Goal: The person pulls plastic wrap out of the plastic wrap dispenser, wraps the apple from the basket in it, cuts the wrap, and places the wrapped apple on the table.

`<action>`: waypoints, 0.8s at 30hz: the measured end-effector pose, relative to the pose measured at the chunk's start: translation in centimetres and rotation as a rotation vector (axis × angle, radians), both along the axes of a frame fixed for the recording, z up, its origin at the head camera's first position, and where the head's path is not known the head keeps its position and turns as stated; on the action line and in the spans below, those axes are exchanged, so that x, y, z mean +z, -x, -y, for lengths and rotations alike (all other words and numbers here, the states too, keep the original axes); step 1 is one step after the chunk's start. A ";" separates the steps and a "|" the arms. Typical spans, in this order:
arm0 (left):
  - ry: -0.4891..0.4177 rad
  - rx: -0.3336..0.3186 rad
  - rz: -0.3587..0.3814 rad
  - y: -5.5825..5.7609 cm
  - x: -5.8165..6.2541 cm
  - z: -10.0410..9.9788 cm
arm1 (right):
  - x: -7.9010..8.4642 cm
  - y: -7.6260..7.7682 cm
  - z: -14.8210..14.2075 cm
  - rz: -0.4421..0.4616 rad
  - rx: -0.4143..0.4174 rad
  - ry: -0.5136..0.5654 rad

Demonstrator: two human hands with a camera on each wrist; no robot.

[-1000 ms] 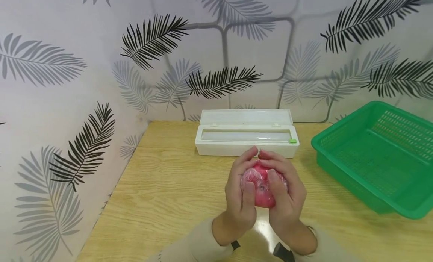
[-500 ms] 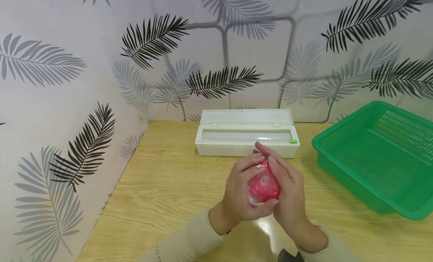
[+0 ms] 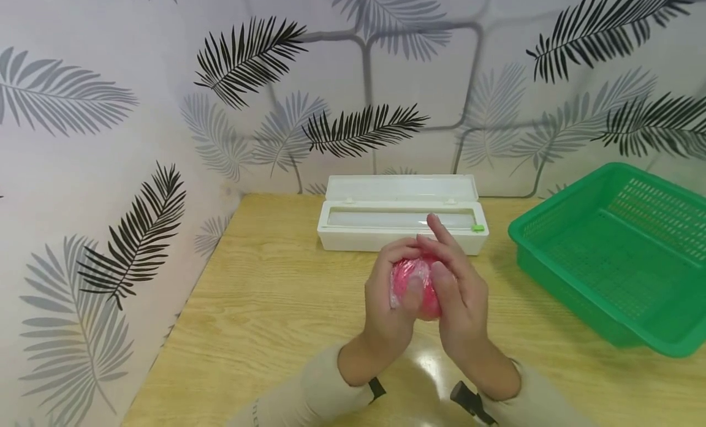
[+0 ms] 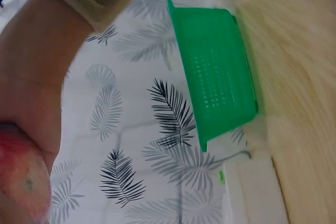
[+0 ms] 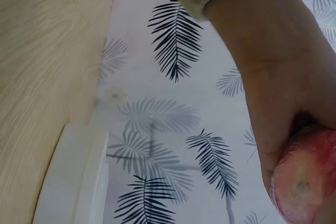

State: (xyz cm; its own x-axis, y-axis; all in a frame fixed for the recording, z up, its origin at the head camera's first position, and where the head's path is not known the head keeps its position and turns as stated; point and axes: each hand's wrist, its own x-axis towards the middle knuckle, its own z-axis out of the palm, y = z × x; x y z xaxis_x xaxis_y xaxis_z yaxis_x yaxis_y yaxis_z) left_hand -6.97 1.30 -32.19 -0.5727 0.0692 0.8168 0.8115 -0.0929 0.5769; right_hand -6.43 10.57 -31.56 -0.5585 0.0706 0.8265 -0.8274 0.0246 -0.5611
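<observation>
A red apple (image 3: 429, 306) with shiny cling film around it is cupped between both hands above the table. My left hand (image 3: 388, 310) grips its left side, thumb lying across the front. From the right, my right hand (image 3: 464, 301) holds it with the thumb on top, while one finger points up and away. In the left wrist view the apple (image 4: 26, 184) shows its pale, dimpled end; the right wrist view has the apple (image 5: 302, 184) at lower right. Fingers hide much of the fruit.
Behind the hands, a white cling film dispenser (image 3: 353, 240) stands with its lid up, a roll inside and a green slider (image 3: 477, 228) at its right end. To the right is a green perforated basket (image 3: 573, 304). A leaf-patterned covering backs the wooden table (image 3: 265, 292).
The hands have turned the apple and shifted their grip around it; its dimpled end, visible earlier in the head view, is now turned out of sight there. Dispenser and basket stay put.
</observation>
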 end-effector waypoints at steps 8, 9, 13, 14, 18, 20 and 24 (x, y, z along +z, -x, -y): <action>-0.148 -0.136 0.280 0.4 -1.0 0.1 | 0.1 1.4 1.0 -0.404 -0.164 -0.052; -0.163 -0.133 0.269 0.5 -1.3 0.1 | 0.0 1.4 1.0 -0.426 -0.175 -0.053; -0.176 -0.100 0.216 0.8 -2.5 -0.1 | -0.4 1.4 1.2 -0.464 -0.167 -0.021; -0.171 -0.092 0.214 0.8 -2.5 -0.1 | -0.6 1.4 1.2 -0.459 -0.159 -0.013; -0.119 -0.056 0.204 0.1 -1.6 -0.2 | -0.9 1.3 1.1 -0.395 -0.151 0.026; -0.088 -0.050 0.175 -0.2 -0.9 -0.3 | -0.8 1.2 1.0 -0.345 -0.151 0.057; 0.018 -0.002 -0.022 -0.1 -0.2 -0.3 | -0.5 0.8 0.9 -0.219 -0.155 0.157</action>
State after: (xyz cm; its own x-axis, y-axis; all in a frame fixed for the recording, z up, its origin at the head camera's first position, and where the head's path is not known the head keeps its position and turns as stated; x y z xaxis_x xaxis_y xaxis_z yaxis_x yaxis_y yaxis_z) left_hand -6.89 1.65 -32.36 -0.5542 0.0851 0.8280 0.8240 -0.0848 0.5602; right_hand -7.22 9.64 -32.05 -0.3414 0.2769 0.8982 -0.9220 0.0869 -0.3772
